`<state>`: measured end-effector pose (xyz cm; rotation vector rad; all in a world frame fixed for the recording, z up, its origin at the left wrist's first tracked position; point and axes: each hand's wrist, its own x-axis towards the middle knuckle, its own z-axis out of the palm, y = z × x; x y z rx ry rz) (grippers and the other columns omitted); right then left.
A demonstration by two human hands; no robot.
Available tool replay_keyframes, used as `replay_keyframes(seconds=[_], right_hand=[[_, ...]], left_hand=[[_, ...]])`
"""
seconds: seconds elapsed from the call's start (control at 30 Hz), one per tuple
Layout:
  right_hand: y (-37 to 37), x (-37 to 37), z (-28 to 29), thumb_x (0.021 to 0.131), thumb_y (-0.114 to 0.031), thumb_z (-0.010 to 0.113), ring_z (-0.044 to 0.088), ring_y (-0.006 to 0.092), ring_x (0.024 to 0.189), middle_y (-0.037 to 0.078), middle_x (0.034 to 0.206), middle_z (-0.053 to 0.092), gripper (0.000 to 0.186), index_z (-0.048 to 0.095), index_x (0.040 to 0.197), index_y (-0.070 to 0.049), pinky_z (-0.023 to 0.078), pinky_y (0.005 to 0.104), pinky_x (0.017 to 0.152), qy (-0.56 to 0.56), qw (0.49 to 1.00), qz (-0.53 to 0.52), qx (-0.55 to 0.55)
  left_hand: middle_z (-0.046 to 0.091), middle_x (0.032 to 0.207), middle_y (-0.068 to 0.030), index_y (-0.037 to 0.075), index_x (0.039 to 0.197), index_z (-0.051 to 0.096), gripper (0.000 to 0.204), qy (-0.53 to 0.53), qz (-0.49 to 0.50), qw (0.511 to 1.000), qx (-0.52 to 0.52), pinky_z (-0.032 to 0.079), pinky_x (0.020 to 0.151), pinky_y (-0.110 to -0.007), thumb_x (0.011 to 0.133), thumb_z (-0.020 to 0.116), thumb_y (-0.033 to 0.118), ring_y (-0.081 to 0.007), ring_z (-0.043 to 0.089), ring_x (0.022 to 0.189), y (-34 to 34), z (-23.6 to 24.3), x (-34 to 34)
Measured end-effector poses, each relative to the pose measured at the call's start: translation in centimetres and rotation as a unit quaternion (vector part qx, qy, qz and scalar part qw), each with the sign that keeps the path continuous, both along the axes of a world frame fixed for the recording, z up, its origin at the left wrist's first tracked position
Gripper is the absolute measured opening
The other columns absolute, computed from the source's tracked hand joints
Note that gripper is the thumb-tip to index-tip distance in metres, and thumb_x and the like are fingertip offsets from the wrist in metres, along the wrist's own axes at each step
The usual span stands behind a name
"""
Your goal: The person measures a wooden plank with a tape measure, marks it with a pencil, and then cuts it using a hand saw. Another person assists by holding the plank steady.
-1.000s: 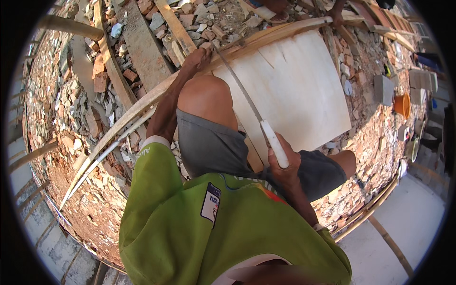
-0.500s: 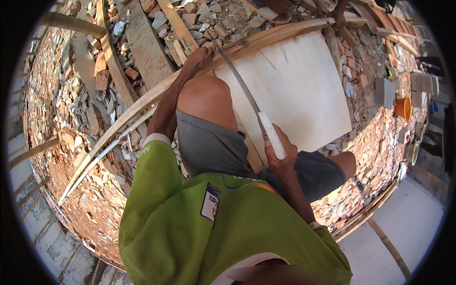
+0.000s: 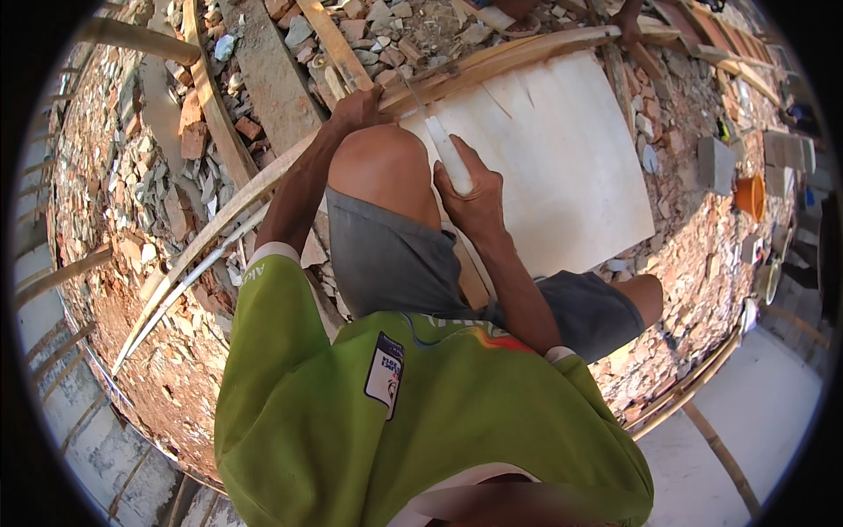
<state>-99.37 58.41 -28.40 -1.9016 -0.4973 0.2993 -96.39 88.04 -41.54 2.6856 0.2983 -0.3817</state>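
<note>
My right hand (image 3: pixel 470 189) is shut on the white handle (image 3: pixel 443 149) of a handsaw, whose thin blade (image 3: pixel 409 85) reaches forward across a long wooden plank (image 3: pixel 492 63). My left hand (image 3: pixel 360 107) grips the plank left of the blade, just beyond my bent bare knee (image 3: pixel 378 162). A large white board (image 3: pixel 562 167) lies beneath my right forearm, on the near side of the plank.
Bricks and rubble (image 3: pixel 158 220) surround loose boards (image 3: pixel 263 79). Another person's hand (image 3: pixel 628 26) is on the plank's right end, with a foot (image 3: pixel 509 22) nearby. Grey blocks (image 3: pixel 716 167) and an orange bucket (image 3: pixel 749 198) are at the right.
My right hand and the saw have moved forward and left, the handle now close beside my knee and less blade showing. My left hand has shifted only slightly.
</note>
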Motion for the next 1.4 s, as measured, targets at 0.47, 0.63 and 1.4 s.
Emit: replay_keyframes(seconds=[0.47, 0.63, 1.4], right_hand=[[2.0, 3.3, -1.8, 0.088, -0.008, 0.071, 0.065, 0.0129, 0.083, 0.012, 0.098, 0.073, 0.04, 0.062, 0.125, 0.004, 0.052, 0.027, 0.076, -0.021, 1.0, 0.01, 0.018], [-9.1, -3.2, -0.4, 0.085, -0.005, 0.071, 0.073, 0.0204, 0.084, 0.02, 0.1, 0.072, 0.042, 0.061, 0.125, 0.005, 0.056, 0.0315, 0.074, -0.022, 1.0, 0.007, 0.01], [-0.5, 1.6, -1.5, 0.087, -0.008, 0.07, 0.069, 0.0142, 0.082, 0.019, 0.099, 0.073, 0.043, 0.061, 0.127, 0.004, 0.054, 0.0269, 0.074, -0.001, 0.998, 0.007, 0.06]], left_hand=[[0.069, 0.097, -0.025, -0.001, 0.12, 0.055, 0.066, 0.005, -0.015, 1.0, -0.007, 0.054, 0.079, -0.049, 0.078, 0.077, 0.045, -0.0418, 0.068, 0.092, -0.1, 0.3, 1.2], [0.069, 0.093, -0.0248, -0.003, 0.118, 0.056, 0.068, -0.029, -0.021, 0.998, -0.057, 0.053, 0.078, -0.05, 0.078, 0.078, 0.047, -0.0413, 0.068, 0.09, 2.5, -1.5, -0.4], [0.069, 0.103, -0.0264, -0.005, 0.121, 0.057, 0.077, -0.002, -0.015, 0.998, -0.054, 0.053, 0.085, -0.047, 0.076, 0.077, 0.053, -0.0406, 0.068, 0.098, 2.6, -0.5, 0.8]])
